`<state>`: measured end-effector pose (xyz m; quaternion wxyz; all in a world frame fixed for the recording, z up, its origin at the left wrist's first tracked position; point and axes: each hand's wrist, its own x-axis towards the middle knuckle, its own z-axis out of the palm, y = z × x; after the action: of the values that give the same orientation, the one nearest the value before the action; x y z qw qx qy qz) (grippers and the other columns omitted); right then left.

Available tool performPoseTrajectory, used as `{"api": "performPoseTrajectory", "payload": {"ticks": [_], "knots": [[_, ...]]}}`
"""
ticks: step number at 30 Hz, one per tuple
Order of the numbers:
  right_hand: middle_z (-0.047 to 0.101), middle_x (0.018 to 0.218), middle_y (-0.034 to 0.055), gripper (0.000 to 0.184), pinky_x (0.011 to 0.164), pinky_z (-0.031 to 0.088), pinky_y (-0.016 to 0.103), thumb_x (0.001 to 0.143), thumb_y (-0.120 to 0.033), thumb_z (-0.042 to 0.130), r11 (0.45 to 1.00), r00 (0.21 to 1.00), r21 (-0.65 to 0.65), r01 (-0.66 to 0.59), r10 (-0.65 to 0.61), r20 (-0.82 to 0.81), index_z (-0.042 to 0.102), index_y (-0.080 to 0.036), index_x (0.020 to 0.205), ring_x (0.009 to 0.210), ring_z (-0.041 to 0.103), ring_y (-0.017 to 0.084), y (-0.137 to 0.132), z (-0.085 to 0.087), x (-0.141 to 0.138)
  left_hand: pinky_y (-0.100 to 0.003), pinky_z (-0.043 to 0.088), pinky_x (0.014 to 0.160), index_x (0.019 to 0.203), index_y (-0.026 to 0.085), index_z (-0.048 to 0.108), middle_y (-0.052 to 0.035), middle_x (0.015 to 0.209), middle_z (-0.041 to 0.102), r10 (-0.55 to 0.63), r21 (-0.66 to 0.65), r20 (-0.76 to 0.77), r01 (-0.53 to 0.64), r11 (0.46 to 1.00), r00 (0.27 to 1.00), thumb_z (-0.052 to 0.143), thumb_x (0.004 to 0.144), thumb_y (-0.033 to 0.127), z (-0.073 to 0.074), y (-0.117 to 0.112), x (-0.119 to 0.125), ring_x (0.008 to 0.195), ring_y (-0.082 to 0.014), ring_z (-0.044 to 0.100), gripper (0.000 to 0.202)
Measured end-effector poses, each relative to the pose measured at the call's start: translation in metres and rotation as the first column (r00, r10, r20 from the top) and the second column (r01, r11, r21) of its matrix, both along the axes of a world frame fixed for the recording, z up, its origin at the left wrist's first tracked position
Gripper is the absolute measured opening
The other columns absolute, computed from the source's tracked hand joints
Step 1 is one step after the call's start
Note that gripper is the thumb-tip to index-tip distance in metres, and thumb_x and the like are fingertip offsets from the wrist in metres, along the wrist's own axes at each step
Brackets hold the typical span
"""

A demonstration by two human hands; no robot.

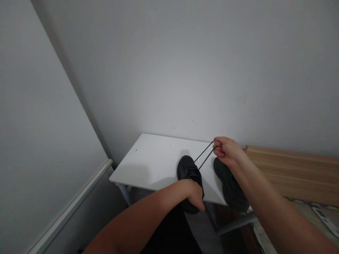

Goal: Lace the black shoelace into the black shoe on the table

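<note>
A black lace-up shoe (186, 167) rests on the small white table (156, 157), its toe toward the wall and its heel overhanging the front edge. My left hand (192, 190) is closed over the rear part of this shoe; some of its fingers are hidden. Up and to the right, my right hand (226, 150) pinches the black shoelace (204, 151). Two strands run taut from the shoe to its fingertips. A second black shoe (231, 188) sits at the table's right end, partly behind my right forearm.
A pale wall (185, 70) stands right behind the table, and a white panel (47, 123) rises at the left. To the right is a wood-grain board (293, 173). Below it lie cables and a white power strip (325, 220).
</note>
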<state>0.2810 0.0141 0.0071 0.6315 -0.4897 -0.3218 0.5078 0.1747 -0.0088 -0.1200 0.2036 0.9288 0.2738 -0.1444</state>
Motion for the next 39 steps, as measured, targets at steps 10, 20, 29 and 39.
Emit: {"api": "performPoseTrajectory", "payload": {"ticks": [10,20,29,39], "knots": [[0.026,0.041,-0.0108,0.023,0.028,0.018,0.012,0.076,-0.005,0.041,0.989,0.975,-0.138,-0.052,0.02,-0.223,0.032,-0.02,0.06,0.031,0.019,0.002,0.004,-0.001,-0.045,-0.028,0.044,0.068,0.096,0.017,0.054,-0.0061,0.092,0.06,0.498,-0.081,0.63,-0.587,0.806,0.596,0.054,0.071,0.055,0.031,0.012,-0.057,0.079,-0.0186,0.057,0.046],[0.056,0.062,-0.0029,0.016,0.039,0.04,0.012,0.076,-0.005,0.042,0.993,0.973,-0.101,0.057,-0.078,-0.218,0.043,-0.017,0.065,0.037,0.035,0.001,-0.01,-0.017,-0.015,-0.029,0.042,0.065,0.096,0.014,0.056,-0.0054,0.073,0.059,0.501,-0.256,0.65,-0.457,0.852,0.571,0.023,0.09,0.04,0.022,0.042,-0.031,0.069,-0.0166,0.055,0.042],[0.051,0.059,-0.0019,0.034,0.058,0.048,0.025,0.074,-0.046,0.054,0.987,0.964,-0.005,-0.161,0.158,0.215,0.055,-0.015,0.058,0.053,0.045,0.008,-0.029,-0.084,0.03,-0.026,0.043,0.075,0.089,0.016,0.066,-0.0042,0.086,0.064,0.346,-0.363,0.666,-0.119,0.924,0.661,0.05,0.079,0.025,0.03,0.063,-0.06,0.079,-0.0129,0.055,0.021],[0.063,0.08,0.0012,0.023,0.078,0.041,0.03,0.081,-0.034,0.048,0.827,0.643,0.045,-0.56,0.401,0.653,0.062,-0.015,0.085,0.078,0.054,0.014,-0.007,-0.111,0.01,-0.032,0.039,0.086,0.088,0.019,0.062,-0.0054,0.087,0.062,-0.096,0.378,0.631,-0.197,0.905,0.769,0.041,0.083,0.012,0.015,0.054,-0.049,0.091,-0.0183,0.048,0.023]]}}
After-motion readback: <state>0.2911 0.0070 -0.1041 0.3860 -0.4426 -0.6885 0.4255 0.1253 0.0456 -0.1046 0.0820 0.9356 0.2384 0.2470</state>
